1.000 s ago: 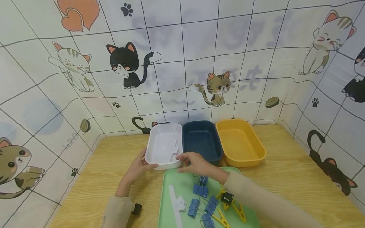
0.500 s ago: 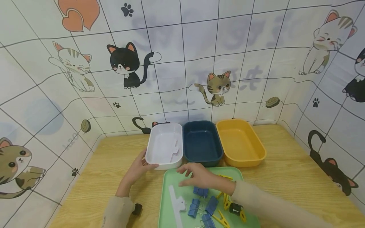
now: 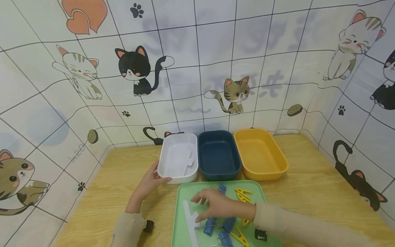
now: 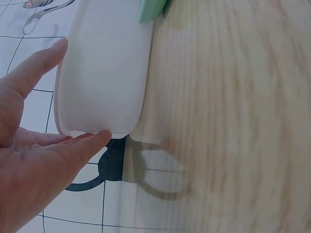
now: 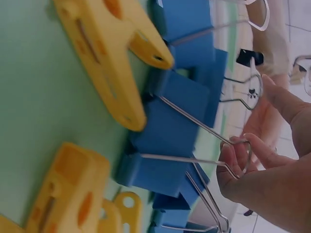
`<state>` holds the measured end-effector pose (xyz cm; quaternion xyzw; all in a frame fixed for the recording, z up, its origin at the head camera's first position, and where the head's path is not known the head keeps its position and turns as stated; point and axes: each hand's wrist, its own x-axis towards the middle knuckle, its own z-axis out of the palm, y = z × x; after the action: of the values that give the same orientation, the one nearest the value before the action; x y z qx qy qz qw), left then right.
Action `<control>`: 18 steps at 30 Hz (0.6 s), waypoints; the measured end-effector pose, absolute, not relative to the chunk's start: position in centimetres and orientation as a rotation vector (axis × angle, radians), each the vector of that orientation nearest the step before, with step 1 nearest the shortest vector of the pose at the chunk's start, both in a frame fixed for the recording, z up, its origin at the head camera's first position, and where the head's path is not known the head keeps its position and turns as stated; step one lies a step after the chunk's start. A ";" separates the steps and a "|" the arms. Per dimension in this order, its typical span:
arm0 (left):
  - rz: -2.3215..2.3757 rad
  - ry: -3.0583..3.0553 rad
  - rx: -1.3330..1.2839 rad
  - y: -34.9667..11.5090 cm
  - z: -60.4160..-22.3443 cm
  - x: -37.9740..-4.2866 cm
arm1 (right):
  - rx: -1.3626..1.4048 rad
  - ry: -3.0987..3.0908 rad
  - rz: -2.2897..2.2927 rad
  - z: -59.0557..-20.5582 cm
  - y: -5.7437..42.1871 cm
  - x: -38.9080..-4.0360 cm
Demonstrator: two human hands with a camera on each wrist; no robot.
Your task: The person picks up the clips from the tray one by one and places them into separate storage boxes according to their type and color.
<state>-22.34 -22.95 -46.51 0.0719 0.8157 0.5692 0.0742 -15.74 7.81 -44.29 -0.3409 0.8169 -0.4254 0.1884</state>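
Note:
My left hand (image 3: 149, 181) rests at the near left corner of the white bin (image 3: 174, 154), thumb on the front rim. Its fingers lie along the bin's wall (image 4: 104, 73) in the left wrist view. A white bar clip (image 3: 189, 164) lies inside that bin. Over the green tray (image 3: 182, 192), my right hand (image 3: 213, 204) hovers with spread, loosely bent fingers, holding nothing. Its thumb overlaps a second long white bar clip (image 3: 189, 223) on the tray. Several blue binder clips (image 3: 210, 225) lie beneath the hand, partly hidden by it. Yellow clothespins (image 3: 242, 194) lie right of them.
A dark blue bin (image 3: 219, 154) and a yellow bin (image 3: 260, 154) stand right of the white one, side by side against the cat-print cloth wall (image 3: 185, 68). The green tray sits in front of them on the wooden table (image 3: 308, 192).
My right hand has drawn back from the white bin's front edge toward me, over the tray, down to the white bar clip. The left hand stays at the bin.

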 end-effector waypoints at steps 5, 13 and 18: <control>1.696 2.457 0.206 -22.9 -46.5 -22.3 | -0.940 2.277 -1.162 -45.2 7.8 -15.5; 1.690 2.460 0.187 -22.9 -46.5 -22.3 | -0.995 2.322 -1.075 -45.0 7.4 -15.1; 1.699 2.453 0.188 -22.9 -46.5 -22.3 | -1.020 2.363 -0.998 -45.0 7.1 -15.1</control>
<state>-22.27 -22.93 -46.47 0.0628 0.8181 0.5666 0.0760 -15.06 7.10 -44.99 -0.3627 0.8406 -0.3549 0.1893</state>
